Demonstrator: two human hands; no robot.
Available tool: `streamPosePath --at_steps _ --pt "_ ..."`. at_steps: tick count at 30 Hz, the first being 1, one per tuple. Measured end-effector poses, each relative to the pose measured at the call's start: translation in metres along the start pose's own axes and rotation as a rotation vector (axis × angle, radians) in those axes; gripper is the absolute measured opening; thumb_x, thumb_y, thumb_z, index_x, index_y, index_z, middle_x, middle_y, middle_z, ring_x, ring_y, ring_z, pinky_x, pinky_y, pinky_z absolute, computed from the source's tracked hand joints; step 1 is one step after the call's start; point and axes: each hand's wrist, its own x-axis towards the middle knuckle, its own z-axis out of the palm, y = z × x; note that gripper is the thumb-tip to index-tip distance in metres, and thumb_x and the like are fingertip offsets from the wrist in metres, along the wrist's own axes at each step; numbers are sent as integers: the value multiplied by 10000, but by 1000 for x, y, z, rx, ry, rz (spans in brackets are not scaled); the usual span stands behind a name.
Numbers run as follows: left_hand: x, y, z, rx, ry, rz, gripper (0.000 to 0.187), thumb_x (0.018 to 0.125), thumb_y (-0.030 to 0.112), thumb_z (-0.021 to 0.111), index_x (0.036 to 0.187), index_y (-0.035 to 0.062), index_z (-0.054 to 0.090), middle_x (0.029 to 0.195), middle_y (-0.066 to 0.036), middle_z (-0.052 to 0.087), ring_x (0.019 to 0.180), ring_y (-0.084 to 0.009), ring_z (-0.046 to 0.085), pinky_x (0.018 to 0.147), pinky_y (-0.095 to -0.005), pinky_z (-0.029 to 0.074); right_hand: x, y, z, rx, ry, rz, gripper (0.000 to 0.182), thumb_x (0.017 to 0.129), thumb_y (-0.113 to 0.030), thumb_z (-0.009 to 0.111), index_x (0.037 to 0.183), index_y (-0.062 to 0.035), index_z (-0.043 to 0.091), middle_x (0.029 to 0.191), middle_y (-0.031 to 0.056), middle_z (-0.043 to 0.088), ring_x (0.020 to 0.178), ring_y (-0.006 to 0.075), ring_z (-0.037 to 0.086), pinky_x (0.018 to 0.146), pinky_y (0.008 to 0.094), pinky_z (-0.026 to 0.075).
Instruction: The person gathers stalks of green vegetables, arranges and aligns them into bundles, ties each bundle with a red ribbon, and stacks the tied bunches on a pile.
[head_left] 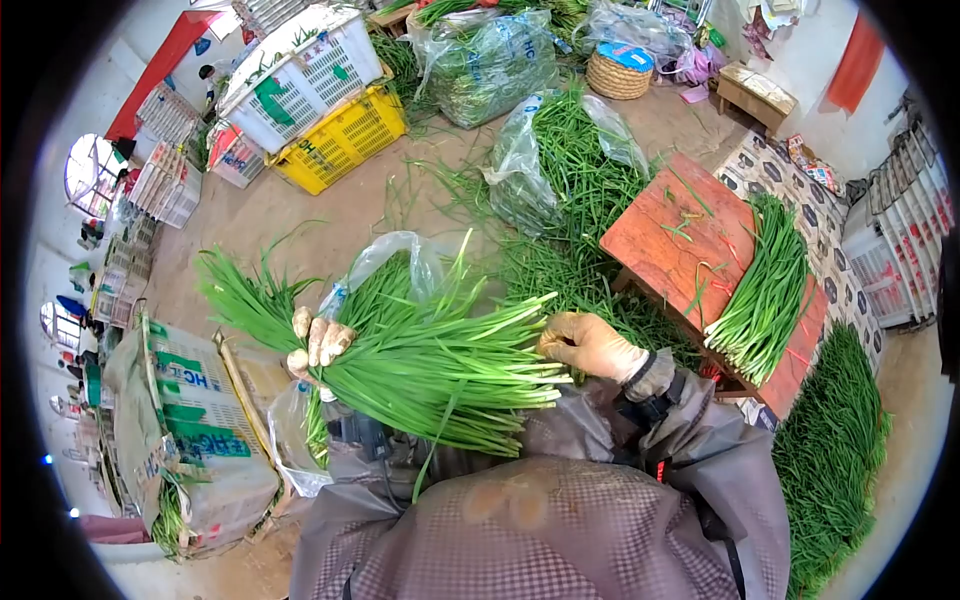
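Observation:
My left hand [322, 340], in a soiled pale glove, is wrapped round a thick bunch of garlic chives [430, 375] in front of my body. Green leaf tips fan out to the left of the fist and the pale stem ends point right. At those ends is my right hand [590, 345], gloved, with thumb and fingers curled together. What the right fingers pinch, if anything, is too small to make out. Behind the bunch, a clear plastic bag [405, 245] holds more chives.
To the right, a red wooden table [660, 225] bears a laid-out bundle of chives [765, 290]. A chive heap [835, 460] lies beyond it. Ahead stands an open bag of chives [585, 155]. White [300, 80] and yellow crates [340, 140] are stacked at the upper left.

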Motion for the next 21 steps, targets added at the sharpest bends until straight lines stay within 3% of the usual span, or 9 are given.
streamPosePath --at_steps 3,5,6,9,11,14,15,17,21 --pt "1 1 1 8 -20 -3 248 796 74 584 1017 77 471 695 -19 550 684 -162 561 797 -358 467 -3 3 -23 -118 123 14 171 881 -194 659 861 -33 714 717 98 668 663 178 627 676 323 510" --pt "2 1 5 13 -24 -6 252 794 73 584 1020 78 472 695 -21 551 685 -162 560 798 -362 464 -1 -30 -47 60 117 314 169 918 -160 644 896 -11 722 736 17 668 696 135 613 698 288 515" --pt "4 0 8 16 -24 -8 251 792 73 585 1016 76 473 696 -20 548 685 -161 559 797 -362 461 1 -35 -53 38 135 272 196 934 -178 634 901 -5 722 739 13 662 726 123 619 722 266 513" --pt "11 -5 15 17 -2 -10 248 790 75 588 1009 71 473 691 -20 543 684 -162 563 792 -363 466 8 -69 -46 -350 140 -411 483 807 -180 731 1249 -28 605 1039 100 654 949 246 640 851 363 514" --pt "15 -9 22 23 17 -18 227 796 61 575 989 75 456 686 -18 531 683 -158 555 785 -355 470 21 -107 -26 -361 57 -656 696 709 -201 783 1348 -74 537 1107 104 613 1009 315 606 867 425 496" --pt "19 -16 31 11 36 -40 209 804 38 552 961 89 423 685 -14 507 680 -151 526 800 -356 468 21 -137 9 -562 -104 -811 707 658 -318 800 1314 -161 587 925 63 589 837 253 583 732 395 445" --pt "20 -16 31 20 32 -52 209 807 40 554 963 89 425 686 -12 505 681 -149 525 800 -354 468 28 -134 23 -642 -113 -869 540 696 -335 771 1200 -183 655 825 19 581 773 217 582 728 337 430" --pt "22 -15 31 36 26 -79 207 814 44 559 969 90 428 688 -8 501 684 -147 524 801 -351 469 42 -132 42 -792 -138 -868 300 759 -312 734 1013 -153 708 750 30 620 699 245 611 675 354 462" --pt "27 -20 41 49 110 -89 243 788 69 579 988 79 440 672 1 501 715 -161 529 817 -371 462 66 -164 42 -221 -107 -622 183 820 -262 697 858 -84 698 740 144 663 675 335 650 595 409 513"
